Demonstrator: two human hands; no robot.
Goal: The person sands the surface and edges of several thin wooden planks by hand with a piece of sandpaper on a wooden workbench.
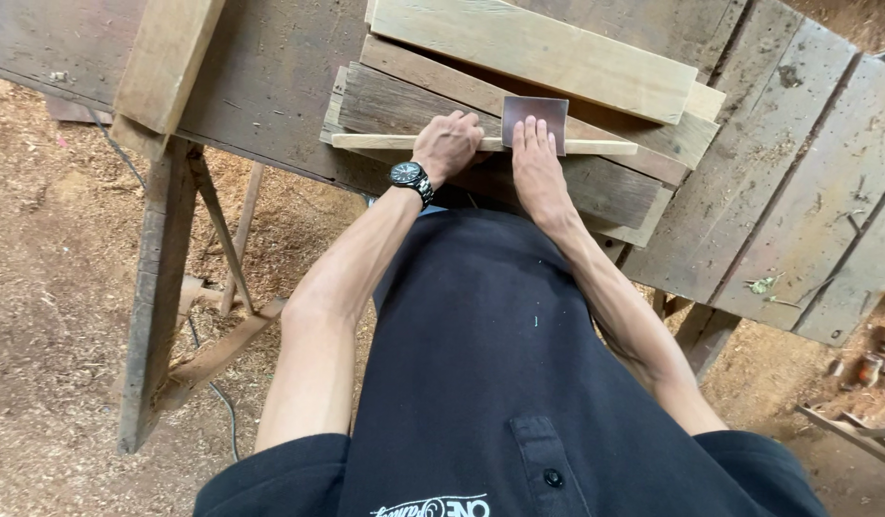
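Observation:
A thin pale wooden strip (605, 147) lies across a dark weathered board (385, 107) on the workbench. My left hand (449, 144), with a black wristwatch on its wrist, is closed over the strip and pins it down. My right hand (535, 158) lies flat, fingers straight, pressing a brown square of sandpaper (538, 109) onto the strip just right of the left hand.
Lighter planks (548, 53) are stacked behind the strip on the rough plank workbench (778, 182). A wooden beam (170, 57) leans at the bench's left over a trestle leg (155, 306). Sawdust covers the ground, with a cable (217, 397) and scrap wood (854, 431) at right.

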